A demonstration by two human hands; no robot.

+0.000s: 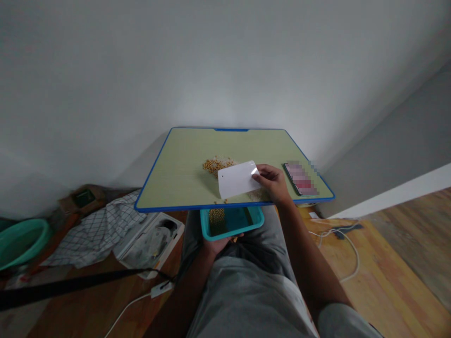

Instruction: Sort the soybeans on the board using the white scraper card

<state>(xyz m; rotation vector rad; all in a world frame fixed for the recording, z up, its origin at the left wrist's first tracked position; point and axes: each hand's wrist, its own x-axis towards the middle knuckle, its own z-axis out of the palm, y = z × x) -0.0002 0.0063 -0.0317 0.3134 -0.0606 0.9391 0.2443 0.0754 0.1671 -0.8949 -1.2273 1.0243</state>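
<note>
In my right hand (272,180) is a thin white plastic card (237,180) with a small hole near one corner, pinched at its right end and tilted over the tabletop. Behind it lies a pile of yellow soybeans (214,164) mixed with pale grains that look like rice; the card hides part of the pile. My left hand (218,245) holds a teal plastic tray (232,233) from below, under the table's near edge. More soybeans (216,219) are gathered in the tray's left part. A few loose beans (226,201) sit at the table edge, above the tray.
The small table (183,145) has a blue rim and stands against a wall. A smartphone (301,179) lies on its right side. On the floor are a green basin (23,241), a checked cloth (95,230), an open white box (151,241), and white cables (355,256).
</note>
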